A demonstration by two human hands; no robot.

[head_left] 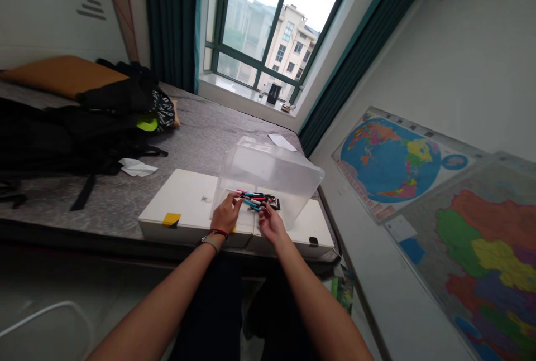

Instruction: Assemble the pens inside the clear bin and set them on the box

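Observation:
A clear plastic bin (268, 174) lies tipped on its side on two white flat boxes (184, 205), its mouth facing me. Several coloured pens (257, 200) in pink, blue and black lie at its mouth. My left hand (226, 213) rests at the near left of the pens, fingers curled and pinching the end of one. My right hand (271, 221) reaches in from the right, fingers bent around a blue pen. A red cord and a watch band circle my left wrist.
The boxes sit on a grey mattress (125, 182) with black bags and clothes (79, 126) at the left, crumpled paper (137, 167), and an orange pillow (62, 73). A window (272, 32) is beyond. Wall maps (393, 160) hang on the right.

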